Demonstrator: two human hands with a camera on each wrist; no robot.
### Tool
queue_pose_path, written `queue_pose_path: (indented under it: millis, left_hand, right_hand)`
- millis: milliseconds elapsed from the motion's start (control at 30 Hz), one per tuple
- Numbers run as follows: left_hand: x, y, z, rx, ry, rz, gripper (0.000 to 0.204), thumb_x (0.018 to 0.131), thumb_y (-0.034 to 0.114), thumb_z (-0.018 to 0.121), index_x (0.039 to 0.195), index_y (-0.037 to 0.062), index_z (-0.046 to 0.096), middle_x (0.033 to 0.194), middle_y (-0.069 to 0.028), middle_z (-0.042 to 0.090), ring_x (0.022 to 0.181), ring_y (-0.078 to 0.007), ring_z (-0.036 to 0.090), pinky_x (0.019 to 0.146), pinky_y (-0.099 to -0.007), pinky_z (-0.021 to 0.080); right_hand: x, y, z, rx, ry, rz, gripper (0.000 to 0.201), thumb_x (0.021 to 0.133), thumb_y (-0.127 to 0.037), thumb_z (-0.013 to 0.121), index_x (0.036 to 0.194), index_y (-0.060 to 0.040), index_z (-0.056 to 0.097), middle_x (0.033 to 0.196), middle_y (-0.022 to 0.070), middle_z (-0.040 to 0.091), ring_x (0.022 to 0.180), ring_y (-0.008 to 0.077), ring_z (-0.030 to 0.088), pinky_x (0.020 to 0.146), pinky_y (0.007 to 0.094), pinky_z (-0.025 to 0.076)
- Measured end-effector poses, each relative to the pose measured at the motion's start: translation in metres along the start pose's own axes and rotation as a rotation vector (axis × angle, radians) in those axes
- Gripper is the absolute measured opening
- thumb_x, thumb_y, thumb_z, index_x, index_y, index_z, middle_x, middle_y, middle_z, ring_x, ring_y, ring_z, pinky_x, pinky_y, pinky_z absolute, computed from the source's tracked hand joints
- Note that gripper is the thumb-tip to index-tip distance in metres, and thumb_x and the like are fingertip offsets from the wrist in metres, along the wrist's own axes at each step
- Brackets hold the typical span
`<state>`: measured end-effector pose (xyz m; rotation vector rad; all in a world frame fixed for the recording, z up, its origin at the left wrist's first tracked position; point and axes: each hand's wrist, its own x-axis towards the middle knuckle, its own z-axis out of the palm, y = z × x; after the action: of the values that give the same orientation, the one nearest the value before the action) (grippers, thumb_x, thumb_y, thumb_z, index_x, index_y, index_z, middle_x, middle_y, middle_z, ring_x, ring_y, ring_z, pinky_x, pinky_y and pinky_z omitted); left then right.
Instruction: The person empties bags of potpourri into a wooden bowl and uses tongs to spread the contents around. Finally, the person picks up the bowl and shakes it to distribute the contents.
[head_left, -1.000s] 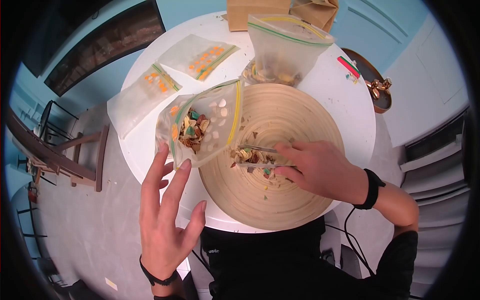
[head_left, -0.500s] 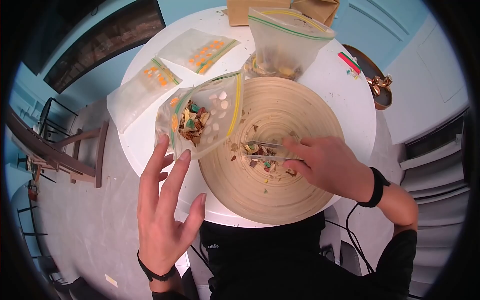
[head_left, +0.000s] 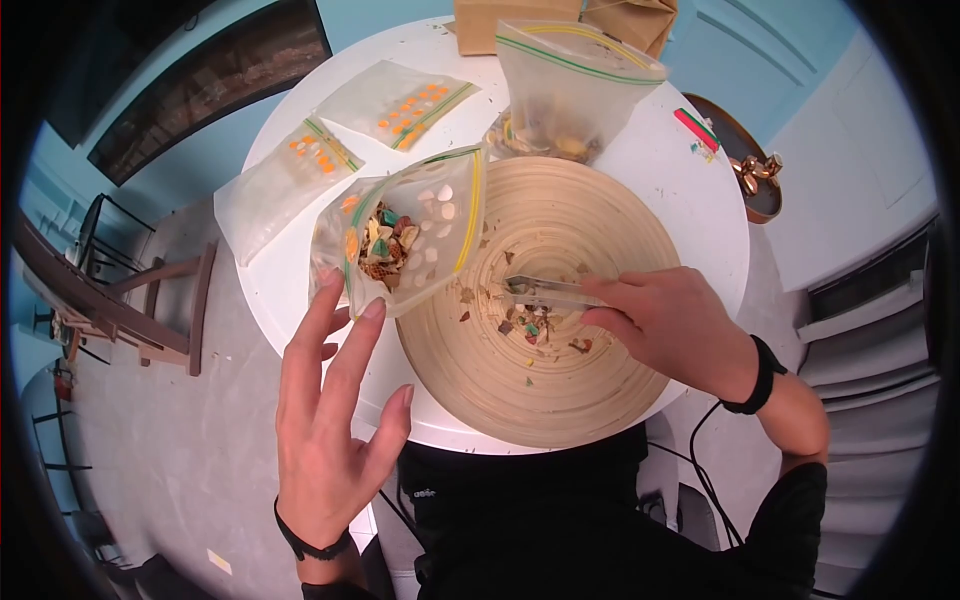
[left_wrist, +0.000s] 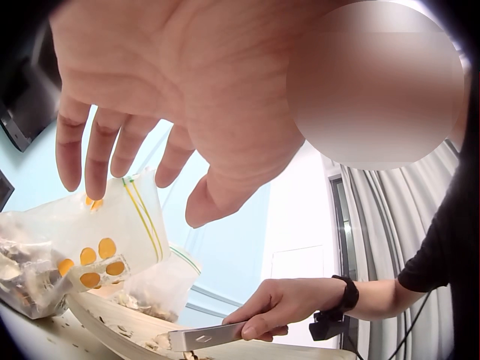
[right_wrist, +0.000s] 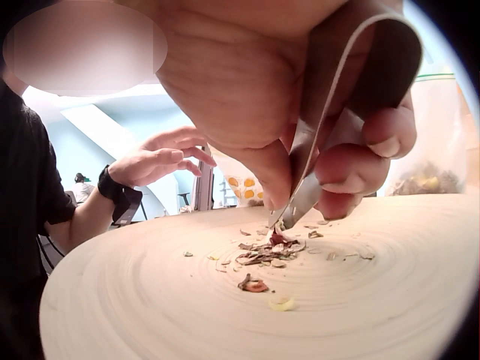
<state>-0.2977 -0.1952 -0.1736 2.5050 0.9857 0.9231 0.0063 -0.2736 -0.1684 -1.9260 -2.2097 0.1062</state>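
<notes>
Metal tongs (head_left: pixel 552 291) are held by my right hand (head_left: pixel 675 325), thumb on one arm and fingers on the other. Their tips reach down into a small heap of dried potpourri (head_left: pixel 528 326) on a round wooden plate (head_left: pixel 560 410). In the right wrist view, the tongs (right_wrist: pixel 301 196) come close together at a reddish flake (right_wrist: pixel 279 238). My left hand (head_left: pixel 335 425) has its fingers loosely extended, fingertips right at the lower edge of an unsealed zip bag (head_left: pixel 437 225). That bag stands tilted over the plate's left rim, its mouth wide, with potpourri pieces (head_left: pixel 385 245) inside.
A larger zip bag (head_left: pixel 580 90) with potpourri at its bottom stands behind the plate. Two flat zip bags with orange dots (head_left: pixel 395 105) lie at the back left. Paper bags (head_left: pixel 515 25) stand at the far edge; a red and green item (head_left: pixel 697 130) lies at the right.
The right hand has moved the tongs rightward, and their tips have drawn closer together. The potpourri heap on the plate looks smaller and shifted right. The left hand has barely moved.
</notes>
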Motion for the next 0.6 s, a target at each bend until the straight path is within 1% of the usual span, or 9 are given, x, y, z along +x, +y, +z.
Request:
queue_pose_path:
  millis: [133,200,233,333,367,400,467,533,600]
  left_hand:
    - [0.001,-0.002,0.001,-0.016,0.006,-0.008,0.066,0.077,0.002,0.075,0.141,0.0078,0.059,0.154,-0.0224,0.043,0.123,-0.0376,0.058,0.094,-0.0439,0.053]
    - [0.001,-0.001,-0.001,-0.028,-0.011,-0.014,0.067,0.077,0.003,0.075,0.141,0.0095,0.059,0.154,-0.0224,0.043,0.123,-0.0372,0.059,0.094,-0.0440,0.053]
    - [0.002,-0.001,-0.001,-0.029,-0.008,-0.009,0.067,0.077,0.004,0.076,0.142,0.0105,0.058,0.154,-0.0223,0.043,0.123,-0.0369,0.059,0.095,-0.0438,0.052]
    - [0.001,-0.002,0.001,-0.031,-0.005,-0.011,0.067,0.078,0.004,0.076,0.142,0.0105,0.058,0.154,-0.0221,0.043,0.123,-0.0369,0.059,0.095,-0.0437,0.052]
    - [0.002,-0.001,-0.001,-0.024,-0.015,-0.010,0.067,0.077,0.003,0.076,0.141,0.0092,0.058,0.154,-0.0222,0.042,0.124,-0.0371,0.058,0.094,-0.0431,0.053]
    - [0.001,0.001,-0.001,-0.013,-0.025,0.014,0.067,0.077,0.003,0.076,0.141,0.0092,0.058,0.154,-0.0222,0.042,0.124,-0.0371,0.058,0.094,-0.0431,0.053]
    - [0.000,0.002,-0.001,-0.048,-0.015,-0.046,0.066,0.077,0.003,0.069,0.142,0.0070,0.057,0.154,-0.0211,0.045,0.127,-0.0372,0.056,0.106,-0.0463,0.046]
    - [0.001,0.001,-0.002,-0.040,-0.012,-0.039,0.065,0.078,0.003,0.069,0.142,0.0065,0.056,0.154,-0.0212,0.045,0.126,-0.0371,0.056,0.108,-0.0469,0.044]
    - [-0.002,-0.002,-0.004,-0.062,-0.016,-0.046,0.065,0.078,0.003,0.068,0.142,0.0062,0.056,0.154,-0.0212,0.044,0.126,-0.0366,0.056,0.108,-0.0466,0.044]
  right_hand:
    - [-0.005,-0.003,-0.029,-0.026,0.029,0.031,0.026,0.092,-0.027,0.070,0.111,-0.0096,0.071,0.070,0.0081,0.064,0.064,0.0293,0.065,0.056,0.0387,0.049]
    - [-0.005,-0.010,-0.048,0.012,0.128,0.056,0.025,0.089,-0.023,0.074,0.110,-0.0083,0.071,0.070,0.0089,0.063,0.061,0.0304,0.063,0.054,0.0388,0.048]
    - [0.000,-0.012,-0.054,0.013,0.201,0.014,0.025,0.087,-0.020,0.076,0.109,-0.0082,0.070,0.070,0.0093,0.064,0.060,0.0309,0.062,0.053,0.0394,0.046]
    - [0.023,-0.026,-0.069,0.014,0.251,-0.062,0.023,0.088,-0.022,0.075,0.105,-0.0065,0.071,0.071,0.0098,0.065,0.060,0.0306,0.063,0.054,0.0394,0.047]
    - [0.032,-0.026,-0.064,0.012,0.269,-0.131,0.024,0.092,-0.026,0.071,0.105,-0.0066,0.068,0.071,0.0100,0.065,0.063,0.0310,0.064,0.056,0.0400,0.048]
    - [0.040,-0.027,-0.057,0.018,0.291,-0.115,0.024,0.092,-0.026,0.071,0.105,-0.0066,0.068,0.071,0.0100,0.065,0.063,0.0310,0.064,0.056,0.0400,0.048]
    - [0.049,-0.028,-0.047,-0.046,0.188,-0.196,0.031,0.087,-0.021,0.077,0.111,-0.0040,0.070,0.075,0.0119,0.065,0.059,0.0285,0.061,0.054,0.0355,0.046]
    - [0.042,-0.025,-0.048,-0.043,0.137,-0.144,0.034,0.087,-0.024,0.078,0.113,-0.0049,0.069,0.077,0.0124,0.066,0.061,0.0298,0.062,0.056,0.0359,0.047]
    - [0.025,-0.014,-0.047,0.110,0.195,-0.013,0.037,0.086,-0.024,0.079,0.115,-0.0038,0.068,0.074,0.0125,0.064,0.060,0.0308,0.060,0.058,0.0359,0.047]
